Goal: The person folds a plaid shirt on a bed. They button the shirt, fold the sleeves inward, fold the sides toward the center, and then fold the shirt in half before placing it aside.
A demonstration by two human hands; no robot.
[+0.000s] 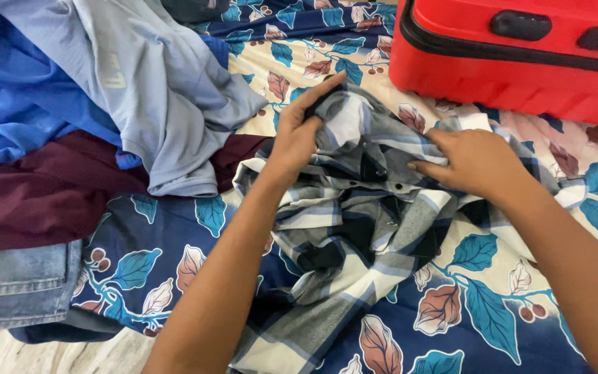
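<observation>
Left hand [297, 133] pinches the crumpled grey-and-white plaid cotton shirt [354, 228] at its far end; right hand [475, 163], fingers apparently curled, presses its placket alongside.

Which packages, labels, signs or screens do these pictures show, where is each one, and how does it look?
No packages, signs or screens show.
Pale printed lettering: on the grey-blue shirt, upper left of the bed; faint, light on grey.
Red suitcase: upper right on the floral bedsheet; hard, ribbed, shut, with black trim; no label visible.
Plaid shirt: centre, under the left hand and right hand; no tag visible.
</observation>
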